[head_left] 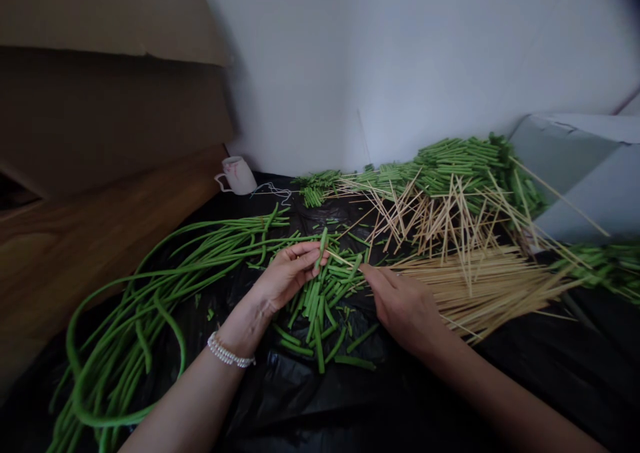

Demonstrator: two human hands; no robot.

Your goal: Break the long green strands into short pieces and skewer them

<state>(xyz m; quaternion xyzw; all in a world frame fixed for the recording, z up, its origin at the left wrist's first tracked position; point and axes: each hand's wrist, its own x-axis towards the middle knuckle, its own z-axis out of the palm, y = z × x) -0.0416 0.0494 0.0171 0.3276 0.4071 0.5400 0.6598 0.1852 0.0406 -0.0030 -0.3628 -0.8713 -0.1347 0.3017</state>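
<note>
My left hand pinches a short cut piece of long bean between thumb and fingers, held nearly upright. A thin bamboo skewer runs from that piece toward my right hand, whose fingers are closed round it. Another bean piece appears by the right fingertips; whether it is on the skewer I cannot tell. Under both hands lies a loose heap of cut bean pieces. Beside my right hand spreads a pile of bare skewers.
Long uncut beans curl at the left. Along the wall, skewers strung with bean pieces are stacked, sticks pointing forward. A white mug stands at the back left near a cardboard box. Black plastic sheet covers the surface.
</note>
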